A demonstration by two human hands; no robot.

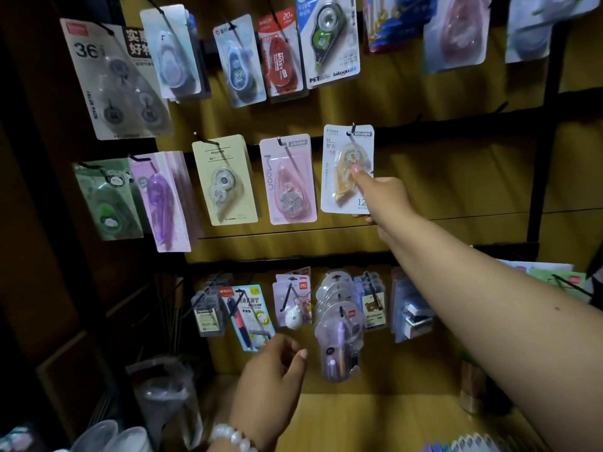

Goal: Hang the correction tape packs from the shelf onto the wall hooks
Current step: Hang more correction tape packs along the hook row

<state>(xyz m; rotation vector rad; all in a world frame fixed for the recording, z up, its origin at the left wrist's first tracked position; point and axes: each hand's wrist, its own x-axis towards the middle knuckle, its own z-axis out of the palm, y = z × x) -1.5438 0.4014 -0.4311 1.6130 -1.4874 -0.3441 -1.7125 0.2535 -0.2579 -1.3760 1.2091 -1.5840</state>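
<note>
Closest to the camera is the left hand (272, 376), down low with a white bead bracelet (233, 437) on the wrist. Fingers are loosely curled and it isn't holding anything, just hanging in front of the bottom row of hooks. Just above its knuckles there's a blue pen pack (249, 316), and up and to the right of the fingertips a stack of purple clear-blister packs (339, 334) hangs on one hook. A small pack with a white bunny figure (293, 308) sits between those two.

Further out, the right arm stretches up to the middle row. The right hand (380, 197) pinches the white correction tape pack (347, 169), the one with the yellowish dispenser: thumb on the front of the blister, other fingers tucked behind the lower right corner. The pack's top hole is right at the black wall hook (353, 129), and the card hangs pretty much upright.

Left of that hand, same row: a pink pack (288, 179) right beside it, then a beige pack (225, 181), a purple stack (164, 200) and a green pack (107, 199) well off to the left.

Above the right hand, the top row has more tapes, including a red MOSY pack (280, 57) and a big white-and-blue pack (329, 39).
</note>
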